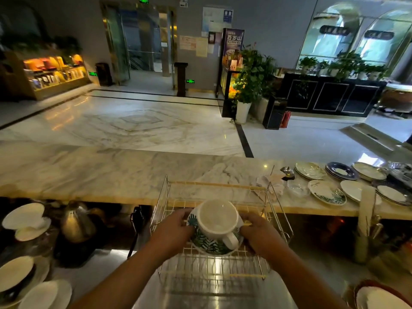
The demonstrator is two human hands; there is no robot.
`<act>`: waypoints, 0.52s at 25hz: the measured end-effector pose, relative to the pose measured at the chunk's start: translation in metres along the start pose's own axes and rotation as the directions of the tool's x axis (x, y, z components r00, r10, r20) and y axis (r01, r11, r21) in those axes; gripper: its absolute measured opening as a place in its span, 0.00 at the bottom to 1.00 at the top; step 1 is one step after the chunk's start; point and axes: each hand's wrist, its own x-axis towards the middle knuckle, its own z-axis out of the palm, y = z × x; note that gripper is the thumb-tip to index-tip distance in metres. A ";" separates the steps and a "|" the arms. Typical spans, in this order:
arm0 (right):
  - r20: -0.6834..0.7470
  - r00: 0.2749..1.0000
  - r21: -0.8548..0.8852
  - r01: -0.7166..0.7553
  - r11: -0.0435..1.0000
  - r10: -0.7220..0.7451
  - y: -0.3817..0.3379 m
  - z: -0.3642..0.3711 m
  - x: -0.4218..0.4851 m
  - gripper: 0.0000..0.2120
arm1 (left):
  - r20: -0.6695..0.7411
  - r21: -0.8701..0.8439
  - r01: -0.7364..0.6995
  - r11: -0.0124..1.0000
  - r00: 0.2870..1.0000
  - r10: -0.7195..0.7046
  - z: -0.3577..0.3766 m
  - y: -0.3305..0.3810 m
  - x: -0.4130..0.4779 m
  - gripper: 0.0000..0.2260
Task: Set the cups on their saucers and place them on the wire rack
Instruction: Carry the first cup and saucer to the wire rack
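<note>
A white cup point(217, 220) with its handle pointing toward me sits on a leaf-patterned saucer point(210, 246). My left hand point(172, 230) grips the saucer's left rim and my right hand point(259, 231) grips its right rim. The pair is held just over the grid of the wire rack point(214, 264), which stands on the steel counter in front of me. Whether the saucer touches the rack I cannot tell. Several more saucers point(326, 192) lie on the marble counter at the right.
A marble counter point(111, 172) runs across behind the rack. White plates point(23, 216) and a metal kettle point(77, 224) stand at the left, more plates point(44, 295) at the lower left, a bowl point(376, 297) at the lower right. A glass dish point(297, 188) lies near the saucers.
</note>
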 end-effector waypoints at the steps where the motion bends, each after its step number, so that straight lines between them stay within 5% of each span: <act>1: -0.003 1.000 0.003 0.012 1.000 -0.012 -0.001 -0.005 0.007 0.12 | -0.023 0.020 0.010 1.000 1.000 -0.009 0.004 0.002 0.006 0.20; 13: 0.019 1.000 -0.007 -0.017 1.000 0.017 -0.002 -0.022 0.085 0.13 | -0.090 0.060 0.070 0.996 0.994 -0.065 0.025 0.000 0.078 0.24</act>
